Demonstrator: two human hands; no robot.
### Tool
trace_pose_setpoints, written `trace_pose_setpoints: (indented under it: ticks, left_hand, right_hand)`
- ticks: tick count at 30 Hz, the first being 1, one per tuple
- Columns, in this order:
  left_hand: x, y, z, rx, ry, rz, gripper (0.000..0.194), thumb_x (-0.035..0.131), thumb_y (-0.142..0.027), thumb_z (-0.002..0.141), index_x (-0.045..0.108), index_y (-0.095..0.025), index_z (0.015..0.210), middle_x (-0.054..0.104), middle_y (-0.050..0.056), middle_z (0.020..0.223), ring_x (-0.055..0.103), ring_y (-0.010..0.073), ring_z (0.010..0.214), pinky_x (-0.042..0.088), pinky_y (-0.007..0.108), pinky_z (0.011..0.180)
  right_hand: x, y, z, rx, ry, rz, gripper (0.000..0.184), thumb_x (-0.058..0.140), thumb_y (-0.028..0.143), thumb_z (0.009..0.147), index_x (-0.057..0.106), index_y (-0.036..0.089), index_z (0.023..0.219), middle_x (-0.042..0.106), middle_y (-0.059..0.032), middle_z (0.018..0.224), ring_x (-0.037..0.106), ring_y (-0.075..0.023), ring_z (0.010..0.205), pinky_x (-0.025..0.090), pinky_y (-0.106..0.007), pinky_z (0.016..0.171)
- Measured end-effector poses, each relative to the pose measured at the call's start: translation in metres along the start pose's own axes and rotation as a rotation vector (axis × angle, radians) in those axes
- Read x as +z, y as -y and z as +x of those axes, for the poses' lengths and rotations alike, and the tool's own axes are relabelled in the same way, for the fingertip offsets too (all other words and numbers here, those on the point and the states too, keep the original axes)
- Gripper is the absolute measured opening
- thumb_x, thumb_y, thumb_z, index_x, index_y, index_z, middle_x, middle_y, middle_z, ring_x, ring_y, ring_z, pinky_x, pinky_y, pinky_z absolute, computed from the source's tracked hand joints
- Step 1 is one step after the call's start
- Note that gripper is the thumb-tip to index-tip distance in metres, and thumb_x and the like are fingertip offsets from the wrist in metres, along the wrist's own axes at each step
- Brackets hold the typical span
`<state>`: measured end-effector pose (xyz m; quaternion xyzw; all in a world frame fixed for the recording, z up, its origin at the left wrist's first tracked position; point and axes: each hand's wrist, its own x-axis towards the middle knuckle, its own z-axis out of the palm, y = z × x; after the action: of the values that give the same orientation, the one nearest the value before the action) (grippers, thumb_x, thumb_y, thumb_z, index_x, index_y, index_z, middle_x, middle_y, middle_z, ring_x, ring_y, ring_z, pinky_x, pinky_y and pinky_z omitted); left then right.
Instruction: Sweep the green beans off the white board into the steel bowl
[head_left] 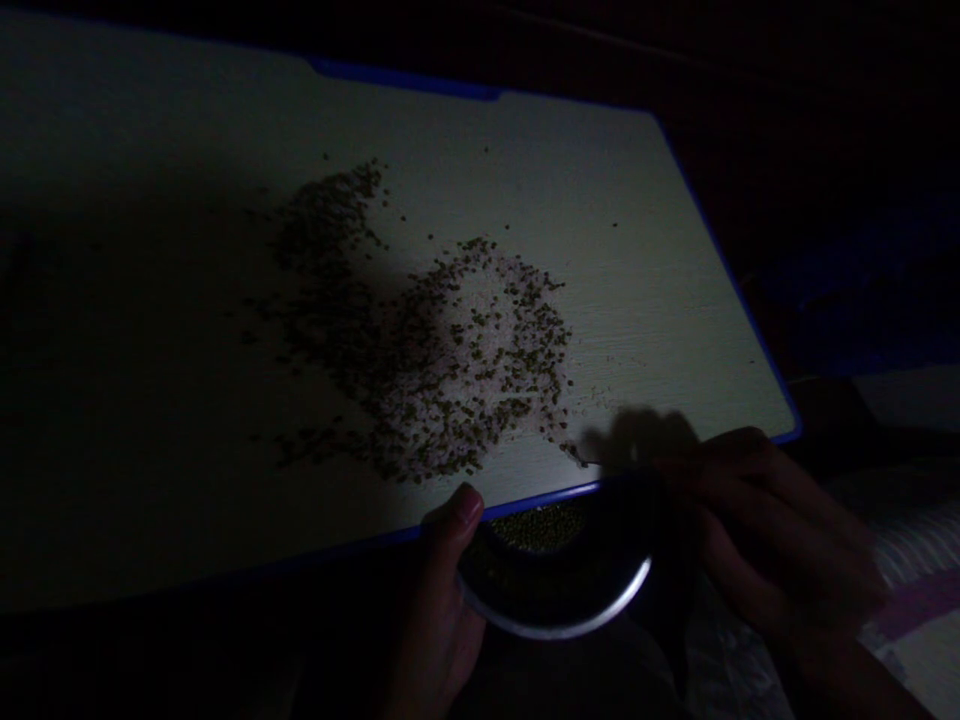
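Note:
On a pale tabletop with a blue edge [547,497] lies a spread of small green beans [322,310], which look like mung beans, mixed with white grains [476,310] like rice. A metal bowl [555,630] with more green beans inside sits just below the near edge, partly under it. My left hand [442,600] is closed on the bowl's left side, its thumb up at the table edge; the other fingers are hidden. My right hand [772,540] is closed in a pinch at the edge, right of the bowl. From it a thin dark tool [589,463] reaches toward a few beans; its kind is unclear.
The scene is very dark, and shadow covers the tabletop's left part. A few stray beans [615,225] lie apart from the spread. A blue object [885,280] stands beyond the right edge. Striped and pink cloth [915,605] shows at lower right.

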<state>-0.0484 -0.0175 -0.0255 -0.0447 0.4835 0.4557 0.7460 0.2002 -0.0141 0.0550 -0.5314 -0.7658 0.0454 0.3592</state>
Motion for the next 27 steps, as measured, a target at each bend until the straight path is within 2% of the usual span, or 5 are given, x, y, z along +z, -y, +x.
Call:
trace_pose_setpoints:
  ticks: [4, 7, 13, 21, 27]
  left_hand:
    - [0.021, -0.004, -0.005, 0.009, -0.140, 0.000, 0.098, 0.097, -0.033, 0.080, 0.060, -0.028, 0.170, 0.088, 0.011, 0.148, 0.066, 0.0461, 0.159, 0.052, 0.061, 0.135]
    - [0.024, -0.006, -0.005, -0.020, -0.127, 0.012, 0.097, 0.099, -0.033, 0.076, 0.064, -0.026, 0.166, 0.088, 0.012, 0.147, 0.062, 0.0476, 0.162, 0.053, 0.062, 0.134]
    - [0.018, -0.004, -0.003, -0.010, -0.139, 0.031, 0.086, 0.095, -0.039, 0.086, 0.065, -0.030, 0.166, 0.087, 0.010, 0.149, 0.063, 0.0455, 0.162, 0.055, 0.060, 0.131]
    - [0.027, -0.007, -0.006, -0.046, -0.110, -0.020, 0.100, 0.104, -0.031, 0.068, 0.067, -0.023, 0.160, 0.088, 0.014, 0.146, 0.064, 0.0499, 0.160, 0.051, 0.062, 0.135]
    - [0.020, -0.006, -0.006, -0.015, -0.124, -0.021, 0.081, 0.097, -0.032, 0.084, 0.068, -0.029, 0.160, 0.084, 0.009, 0.155, 0.059, 0.0427, 0.166, 0.049, 0.058, 0.138]
  right_hand:
    - [-0.003, -0.001, -0.002, -0.023, 0.017, 0.013, 0.033, 0.078, 0.004, 0.095, 0.085, 0.022, 0.121, 0.079, -0.0024, 0.096, 0.073, -0.0172, 0.082, 0.059, -0.033, 0.066]
    - [-0.004, 0.000, -0.003, -0.019, 0.033, 0.000, 0.030, 0.077, 0.004, 0.096, 0.084, 0.021, 0.119, 0.078, -0.0027, 0.098, 0.074, -0.0168, 0.084, 0.059, -0.032, 0.066]
    - [-0.003, 0.003, -0.003, -0.085, 0.052, 0.031, 0.037, 0.074, -0.002, 0.094, 0.083, 0.019, 0.123, 0.080, -0.0035, 0.099, 0.077, -0.0179, 0.086, 0.062, -0.034, 0.069]
    - [0.007, 0.004, -0.006, -0.042, 0.042, -0.004, 0.036, 0.075, 0.006, 0.100, 0.081, 0.021, 0.132, 0.080, -0.0047, 0.101, 0.075, -0.0194, 0.086, 0.061, -0.034, 0.068]
    - [0.005, -0.003, -0.007, 0.082, -0.032, -0.129, 0.032, 0.075, 0.006, 0.102, 0.084, 0.024, 0.128, 0.080, -0.0038, 0.102, 0.076, -0.0186, 0.087, 0.061, -0.033, 0.070]
